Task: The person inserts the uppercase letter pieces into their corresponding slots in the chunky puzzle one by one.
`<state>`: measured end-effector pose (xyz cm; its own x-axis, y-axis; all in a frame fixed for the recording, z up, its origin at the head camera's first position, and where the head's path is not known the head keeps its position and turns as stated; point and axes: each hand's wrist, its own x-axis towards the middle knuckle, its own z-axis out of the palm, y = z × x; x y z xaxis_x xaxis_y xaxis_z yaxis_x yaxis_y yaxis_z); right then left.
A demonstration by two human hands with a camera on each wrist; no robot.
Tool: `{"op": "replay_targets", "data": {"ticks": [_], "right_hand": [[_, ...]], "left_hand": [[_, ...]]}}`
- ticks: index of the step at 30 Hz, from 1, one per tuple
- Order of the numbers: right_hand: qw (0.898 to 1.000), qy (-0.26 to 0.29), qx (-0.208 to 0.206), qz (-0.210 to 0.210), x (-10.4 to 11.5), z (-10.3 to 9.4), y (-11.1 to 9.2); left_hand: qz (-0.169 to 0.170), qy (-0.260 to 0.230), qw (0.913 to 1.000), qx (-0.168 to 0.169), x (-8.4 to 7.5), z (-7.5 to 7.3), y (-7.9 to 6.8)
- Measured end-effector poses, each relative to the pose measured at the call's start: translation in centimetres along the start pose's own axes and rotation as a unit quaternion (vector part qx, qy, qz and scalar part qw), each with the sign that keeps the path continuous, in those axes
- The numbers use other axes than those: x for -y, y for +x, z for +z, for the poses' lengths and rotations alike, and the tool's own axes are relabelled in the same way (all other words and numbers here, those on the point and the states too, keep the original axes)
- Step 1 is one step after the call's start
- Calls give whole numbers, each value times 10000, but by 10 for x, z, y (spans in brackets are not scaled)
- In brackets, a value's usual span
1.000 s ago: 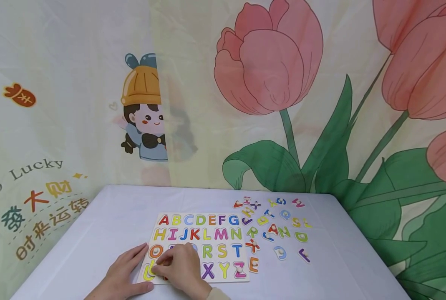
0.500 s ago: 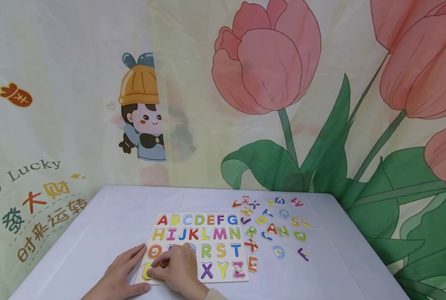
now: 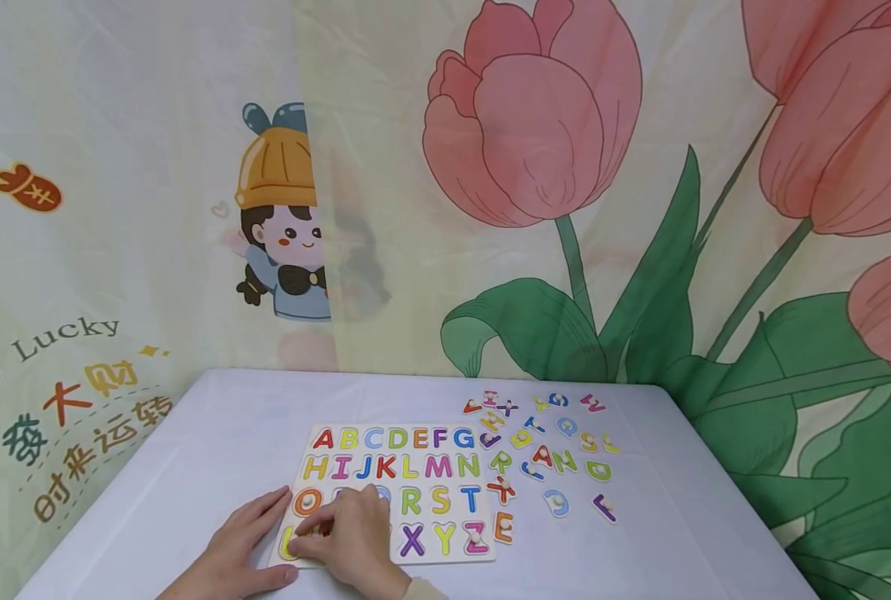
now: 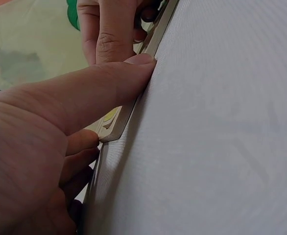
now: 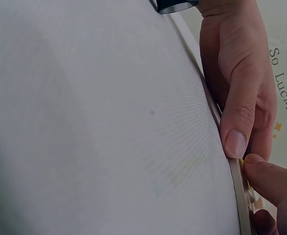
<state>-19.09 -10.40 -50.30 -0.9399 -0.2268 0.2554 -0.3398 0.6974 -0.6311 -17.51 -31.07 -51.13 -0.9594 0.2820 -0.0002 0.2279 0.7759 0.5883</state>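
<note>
A white alphabet puzzle board [image 3: 483, 485] lies on the table, printed with coloured letters. My right hand [image 3: 355, 533] pinches a yellow letter U piece [image 3: 287, 546] over the U place at the near left corner; the fingers cover much of it. My left hand [image 3: 238, 542] braces that corner, its fingers extended along the left side and its thumb against the front edge, as the left wrist view shows of the thumb [image 4: 109, 85]. An orange O piece [image 3: 307, 502] and a pink Z piece [image 3: 477, 538] sit in their places on the board.
Several loose letter pieces with knobs lie right of the board, among them a red A [image 3: 542, 456], an orange E [image 3: 504, 527] and a purple F [image 3: 605, 508]. White cloth covers the table [image 3: 640, 567]. A printed curtain [image 3: 385, 167] hangs behind.
My right hand has shifted slightly left and down with the yellow U piece, which now lines up with the U place. The left hand has stayed by the corner.
</note>
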Motion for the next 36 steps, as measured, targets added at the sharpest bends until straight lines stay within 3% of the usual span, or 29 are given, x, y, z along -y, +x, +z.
{"op": "replay_targets", "data": {"ticks": [14, 17, 19, 22, 25, 36], "right_hand": [[9998, -107, 161, 19, 1, -2, 1], [9991, -56, 413, -83, -1, -7, 2], [9971, 257, 695, -166, -5, -14, 4], [9882, 983, 1166, -164, -14, -32, 9], [9803, 1414, 1376, -81, -28, -55, 18], [9965, 518, 653, -68, -128, -148, 67]], "left_hand": [[108, 95, 9999, -34, -1, -2, 1], [65, 140, 9999, 12, -1, -2, 1], [33, 171, 9998, 55, 0, -2, 1], [-91, 158, 9997, 152, 1, -1, 2], [-239, 121, 9994, 219, 3, 1, 3], [-658, -40, 9975, 258, -2, 3, 5]]}}
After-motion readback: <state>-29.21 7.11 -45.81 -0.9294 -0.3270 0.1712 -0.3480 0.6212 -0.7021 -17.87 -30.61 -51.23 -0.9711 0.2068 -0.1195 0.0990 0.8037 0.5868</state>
